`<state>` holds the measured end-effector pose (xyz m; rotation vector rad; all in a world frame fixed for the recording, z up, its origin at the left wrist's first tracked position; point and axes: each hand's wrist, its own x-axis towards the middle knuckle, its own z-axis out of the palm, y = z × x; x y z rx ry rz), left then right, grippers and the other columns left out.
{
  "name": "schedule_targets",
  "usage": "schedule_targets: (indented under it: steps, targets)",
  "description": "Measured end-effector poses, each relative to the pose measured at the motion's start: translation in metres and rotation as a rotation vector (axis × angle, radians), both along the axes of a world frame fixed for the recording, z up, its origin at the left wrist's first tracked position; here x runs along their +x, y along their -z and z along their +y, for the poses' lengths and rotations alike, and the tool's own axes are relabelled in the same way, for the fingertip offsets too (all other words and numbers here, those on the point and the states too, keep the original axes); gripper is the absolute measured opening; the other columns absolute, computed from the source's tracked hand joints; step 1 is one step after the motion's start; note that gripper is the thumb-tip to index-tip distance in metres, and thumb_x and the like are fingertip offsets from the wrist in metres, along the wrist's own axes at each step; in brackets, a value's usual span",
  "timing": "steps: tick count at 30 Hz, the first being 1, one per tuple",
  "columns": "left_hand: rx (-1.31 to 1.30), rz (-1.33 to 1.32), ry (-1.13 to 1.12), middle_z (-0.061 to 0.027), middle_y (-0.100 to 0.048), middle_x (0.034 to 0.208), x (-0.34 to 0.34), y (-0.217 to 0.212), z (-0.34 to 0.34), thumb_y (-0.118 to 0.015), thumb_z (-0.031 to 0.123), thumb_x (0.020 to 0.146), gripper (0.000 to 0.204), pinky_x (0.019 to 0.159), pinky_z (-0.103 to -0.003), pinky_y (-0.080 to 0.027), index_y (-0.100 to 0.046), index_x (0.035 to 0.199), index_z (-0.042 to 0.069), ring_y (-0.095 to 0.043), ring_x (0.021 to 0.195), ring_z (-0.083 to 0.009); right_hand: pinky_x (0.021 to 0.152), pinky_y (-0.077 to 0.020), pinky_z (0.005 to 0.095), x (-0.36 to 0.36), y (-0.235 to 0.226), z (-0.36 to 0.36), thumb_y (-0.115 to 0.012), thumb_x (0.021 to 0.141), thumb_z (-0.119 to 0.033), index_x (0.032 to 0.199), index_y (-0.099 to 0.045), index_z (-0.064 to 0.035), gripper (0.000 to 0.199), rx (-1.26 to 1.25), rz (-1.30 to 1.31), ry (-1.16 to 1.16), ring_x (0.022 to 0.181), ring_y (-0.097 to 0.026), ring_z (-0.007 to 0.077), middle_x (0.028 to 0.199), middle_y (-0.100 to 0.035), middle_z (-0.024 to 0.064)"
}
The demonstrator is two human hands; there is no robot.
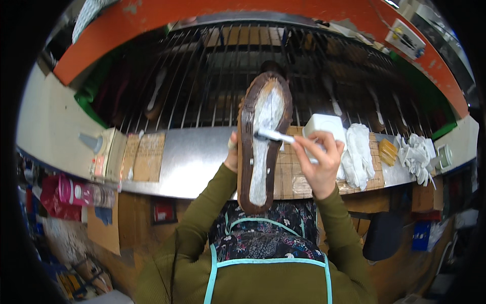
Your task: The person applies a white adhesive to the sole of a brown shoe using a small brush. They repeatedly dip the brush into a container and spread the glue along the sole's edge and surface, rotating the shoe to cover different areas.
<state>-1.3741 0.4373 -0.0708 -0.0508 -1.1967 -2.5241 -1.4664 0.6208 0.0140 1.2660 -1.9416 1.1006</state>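
A brown shoe [246, 167] is turned with its underside facing me, its stitched edge around a pale, whitish middle. My left hand [231, 156] grips it from the left side; most of the fingers are hidden behind the shoe. In my right hand [322, 161] is a brush [278, 136] with a whitish handle, pinched between thumb and fingers. The dark bristle end touches the pale middle of the underside, near its narrow waist. Just behind my right hand stands a white square container [324, 123].
White gloves [358, 156] lie on taped cardboard right of my hand, beside a yellowish block [388, 152] and more crumpled gloves [416, 156]. A metal-bar rack [202, 76] with shoes below spans the far side. Cardboard [147, 159] and a beige box [111, 152] are left on the metal bench [190, 157].
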Motion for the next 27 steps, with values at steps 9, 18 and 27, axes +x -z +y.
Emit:
schedule_targets:
  steps: [9,18,27]
  targets:
    - [0.007,0.052,-0.019,-0.0174,-0.042,0.140,-0.010,0.042,-0.006,-0.057,0.080,0.068,0.110,0.099,-0.050,-0.044,-0.030,0.144,0.006,-0.049,0.122,-0.0311,0.071,-0.0233,0.0331,-0.036,-0.006,-0.013,-0.079,0.073,-0.020,0.093,-0.074,-0.0139,0.021,-0.119,0.299,0.389,0.067,-0.052,0.0120,0.092,-0.059,0.0019]
    - [0.178,0.018,0.018,-0.0177,-0.039,0.143,-0.021,0.027,0.010,-0.067,0.078,0.059,0.120,0.108,-0.045,-0.038,-0.027,0.146,0.005,-0.044,0.127,-0.0319,0.070,-0.0251,0.0324,0.021,0.015,0.038,-0.078,0.073,-0.018,0.091,-0.074,-0.0147,0.019,0.210,-0.087,-0.024,0.067,-0.050,0.0124,0.087,-0.059,0.0000]
    - [0.362,-0.017,0.124,-0.0186,-0.044,0.139,-0.021,0.079,0.014,-0.062,0.077,0.067,0.108,0.102,-0.045,-0.045,-0.034,0.143,0.005,-0.051,0.121,-0.0316,0.072,-0.0265,0.0314,0.003,0.026,0.023,-0.078,0.073,-0.019,0.093,-0.074,-0.0138,0.020,0.176,0.012,0.187,0.067,-0.051,0.0119,0.091,-0.060,0.0025]
